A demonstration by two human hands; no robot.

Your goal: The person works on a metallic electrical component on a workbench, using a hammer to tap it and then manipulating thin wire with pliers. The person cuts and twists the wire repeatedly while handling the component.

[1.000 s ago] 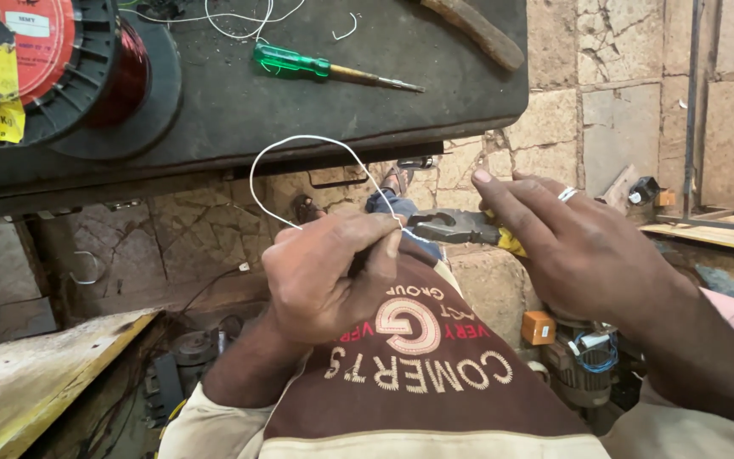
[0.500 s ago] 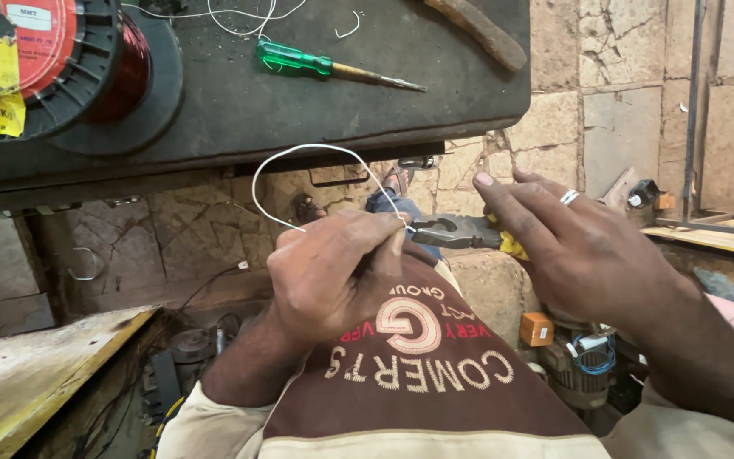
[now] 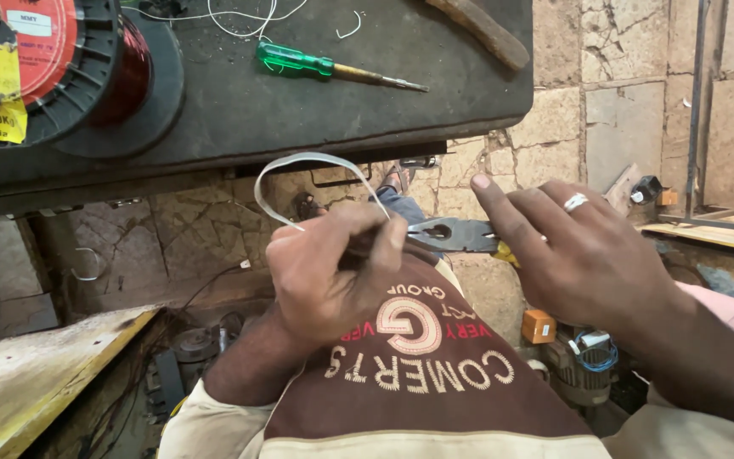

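My left hand (image 3: 326, 274) is closed around a thin white wire (image 3: 299, 161) that loops up above the fist, over my lap. My right hand (image 3: 584, 255), with a ring on one finger, grips a pair of pliers (image 3: 448, 234) with yellow handles. The pliers' dark jaws point left, close to the fingertips of my left hand. Both hands hover above my brown and cream shirt (image 3: 418, 365).
A dark workbench (image 3: 299, 102) lies ahead with a green-handled screwdriver (image 3: 333, 68), a large spool of reddish copper wire (image 3: 53, 68), loose white wire scraps and a wooden handle (image 3: 482, 30). A wooden plank (image 3: 27, 382) is at lower left. Small motor parts (image 3: 579, 357) lie on the stone floor.
The wire loop has flattened and shifted slightly. The pliers' jaws have come nearer to my left fingertips. The hands stay nearly in place.
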